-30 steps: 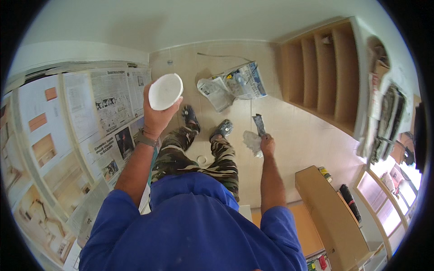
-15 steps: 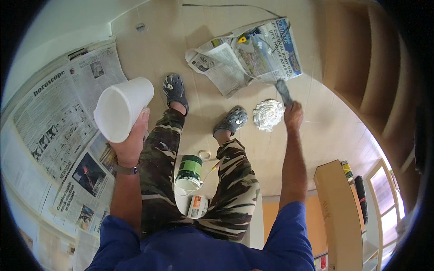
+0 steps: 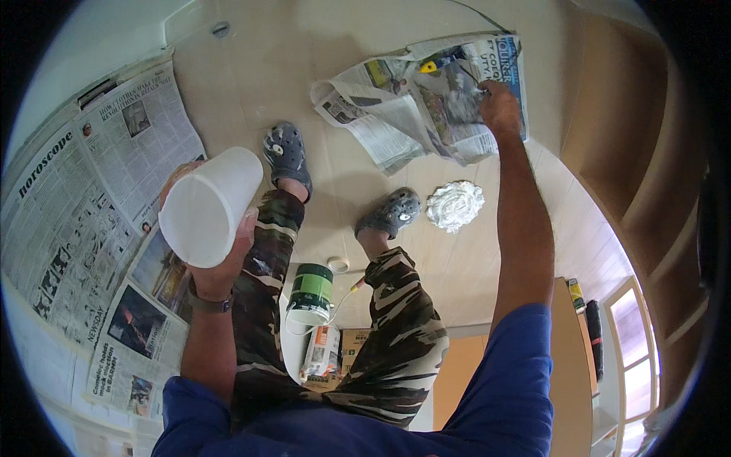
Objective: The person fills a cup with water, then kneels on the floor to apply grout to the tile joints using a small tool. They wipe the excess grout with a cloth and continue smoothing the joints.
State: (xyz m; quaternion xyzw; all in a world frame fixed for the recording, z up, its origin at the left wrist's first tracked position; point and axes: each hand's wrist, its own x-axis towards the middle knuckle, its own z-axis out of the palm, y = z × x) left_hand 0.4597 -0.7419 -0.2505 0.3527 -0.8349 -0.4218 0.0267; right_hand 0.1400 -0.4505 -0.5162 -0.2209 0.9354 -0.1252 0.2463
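Note:
In my left hand (image 3: 217,266) is a tall white plastic container (image 3: 199,217), tilted so its mouth faces me; the fingers wrap round it. My right hand (image 3: 500,109) reaches far out over a crumpled newspaper sheet (image 3: 388,133) on the floor. Its fingers are closed by the sheet's right part, and what they hold is hidden or too small to make out. A yellow-and-dark item (image 3: 429,67) lies on that newspaper. Below the right forearm's reach, a round, white, ridged mound (image 3: 454,206) sits on the floor beside my right shoe (image 3: 391,213).
Newspaper sheets (image 3: 76,198) cover the left side. Between my legs stand a green-and-white paint can (image 3: 311,293), a roll of tape (image 3: 338,264) and a yellow-handled tool (image 3: 359,285). Brown shelving (image 3: 647,137) curves along the right; a cardboard-coloured panel (image 3: 567,365) stands at lower right.
My right hand has moved up and away from beside the white mound to the newspaper. The grey flat tool it held no longer shows clearly. The container stays in my left hand.

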